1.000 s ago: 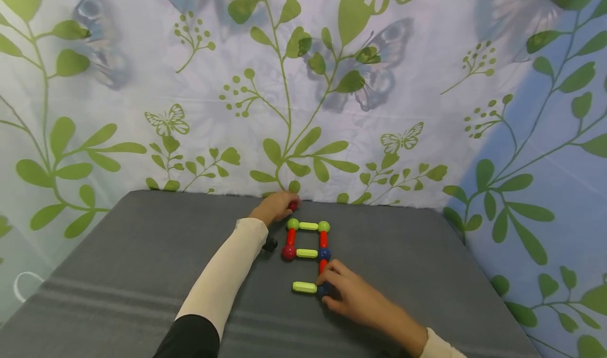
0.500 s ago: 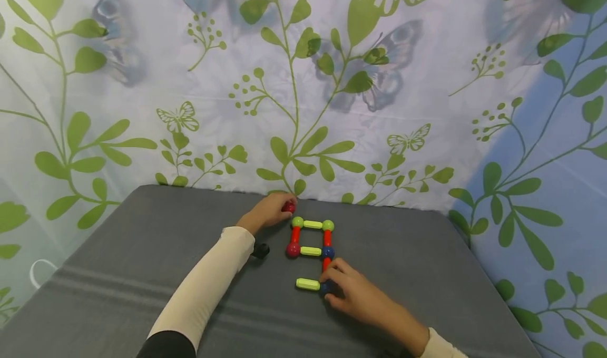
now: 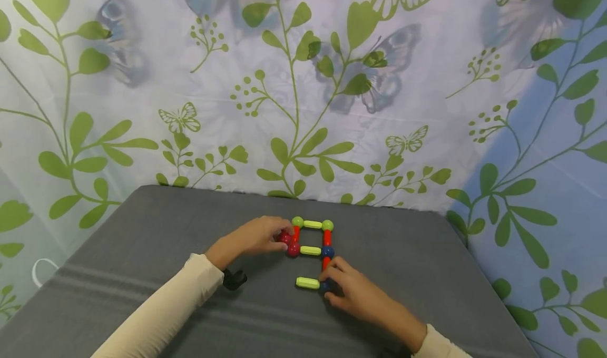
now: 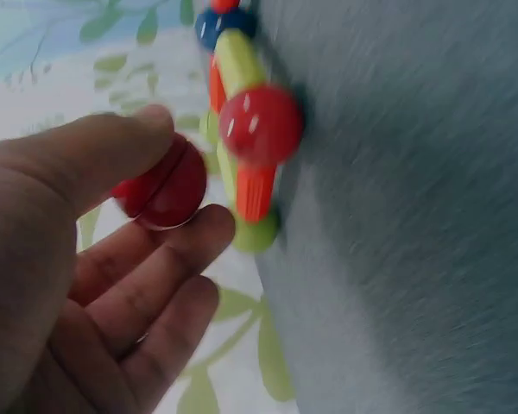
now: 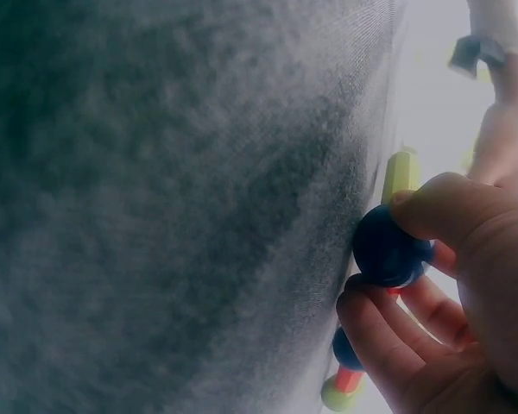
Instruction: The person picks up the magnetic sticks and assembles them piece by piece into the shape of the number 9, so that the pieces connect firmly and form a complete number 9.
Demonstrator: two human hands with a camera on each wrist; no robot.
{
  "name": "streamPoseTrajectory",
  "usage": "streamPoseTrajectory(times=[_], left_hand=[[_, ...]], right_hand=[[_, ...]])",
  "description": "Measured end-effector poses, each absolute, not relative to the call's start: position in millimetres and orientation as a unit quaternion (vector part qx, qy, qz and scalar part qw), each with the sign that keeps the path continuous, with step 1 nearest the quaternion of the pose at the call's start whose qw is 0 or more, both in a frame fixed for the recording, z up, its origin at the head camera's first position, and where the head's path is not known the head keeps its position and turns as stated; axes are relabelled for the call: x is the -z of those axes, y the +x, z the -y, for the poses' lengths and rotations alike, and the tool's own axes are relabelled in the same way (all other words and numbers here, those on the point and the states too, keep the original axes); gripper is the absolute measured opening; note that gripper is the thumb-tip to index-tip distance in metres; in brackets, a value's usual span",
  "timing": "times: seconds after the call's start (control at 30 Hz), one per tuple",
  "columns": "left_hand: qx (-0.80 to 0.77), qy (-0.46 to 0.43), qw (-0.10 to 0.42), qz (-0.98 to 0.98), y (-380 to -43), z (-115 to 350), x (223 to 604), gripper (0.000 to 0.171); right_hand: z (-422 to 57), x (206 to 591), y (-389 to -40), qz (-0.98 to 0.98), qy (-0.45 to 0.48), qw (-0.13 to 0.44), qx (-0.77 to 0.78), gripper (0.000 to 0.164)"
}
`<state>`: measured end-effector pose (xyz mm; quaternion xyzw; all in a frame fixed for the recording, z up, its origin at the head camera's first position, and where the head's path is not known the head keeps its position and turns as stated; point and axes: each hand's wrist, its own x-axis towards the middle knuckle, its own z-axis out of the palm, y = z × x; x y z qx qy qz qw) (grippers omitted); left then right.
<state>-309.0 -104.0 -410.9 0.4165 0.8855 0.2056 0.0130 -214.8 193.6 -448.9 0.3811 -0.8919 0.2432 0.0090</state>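
My left hand pinches a loose red ball between thumb and fingers, just left of a flat ball-and-rod figure. The figure's square has a red corner ball, two green balls at the far corners and a blue ball at the near right. Yellow-green rods and red rods join them. One more red rod runs toward me to a second blue ball, which my right hand grips with thumb and fingertips. From that ball a yellow-green rod points left, its other end free.
The figure lies on a grey cloth-covered table. A patterned curtain with leaves and butterflies hangs along the back edge. A dark wrist camera sits under my left wrist.
My left hand has come toward me from the table's far edge with the red ball, down to the square's near left corner. The right hand keeps its grip on the blue ball.
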Motion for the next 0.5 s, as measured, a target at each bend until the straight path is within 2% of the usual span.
streamPoseTrajectory(times=[0.27, 0.5], left_hand=[[-0.203, 0.46, 0.086, -0.86, -272.0, 98.5, 428.3, 0.025], [-0.208, 0.477, 0.095, -0.849, -263.2, 90.6, 432.0, 0.023]], right_hand=[[-194.2, 450.9, -213.4, 0.895, 0.371, -0.008, -0.246, 0.029], [-193.7, 449.9, -216.4, 0.891, 0.377, -0.008, -0.252, 0.029]])
